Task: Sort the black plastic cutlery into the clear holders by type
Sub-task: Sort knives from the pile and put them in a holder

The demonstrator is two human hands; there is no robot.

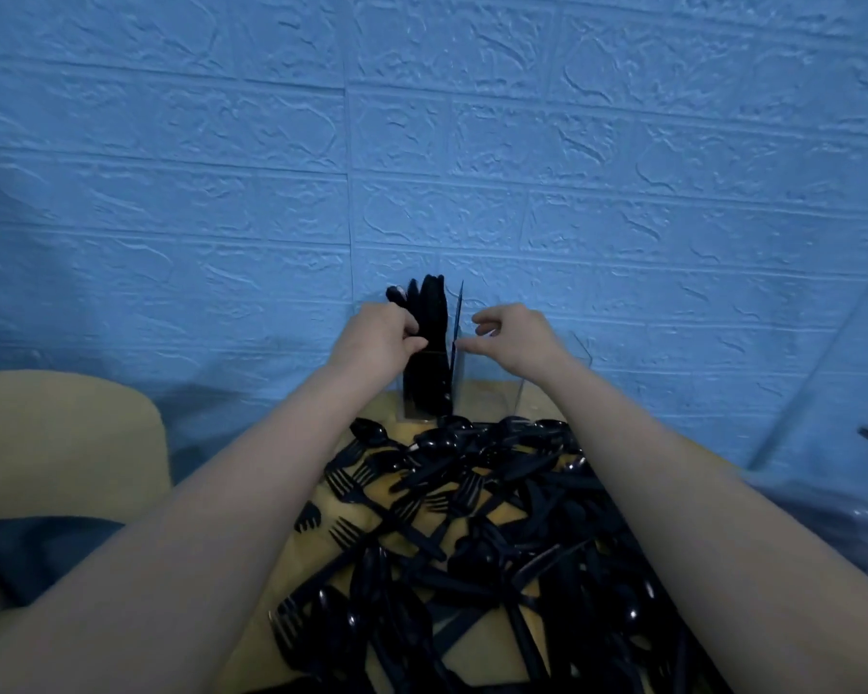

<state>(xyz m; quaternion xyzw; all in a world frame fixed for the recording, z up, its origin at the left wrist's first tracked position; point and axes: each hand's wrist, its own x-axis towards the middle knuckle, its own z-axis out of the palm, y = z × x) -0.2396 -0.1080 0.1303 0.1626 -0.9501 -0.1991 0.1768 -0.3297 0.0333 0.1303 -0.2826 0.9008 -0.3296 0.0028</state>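
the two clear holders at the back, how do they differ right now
The left holder is packed with upright black cutlery rising above its rim; the right holder looks empty. The left hand grips the cutlery in the left one, while the right hand hovers over the right one, holding nothing. Both are clear and stand side by side.
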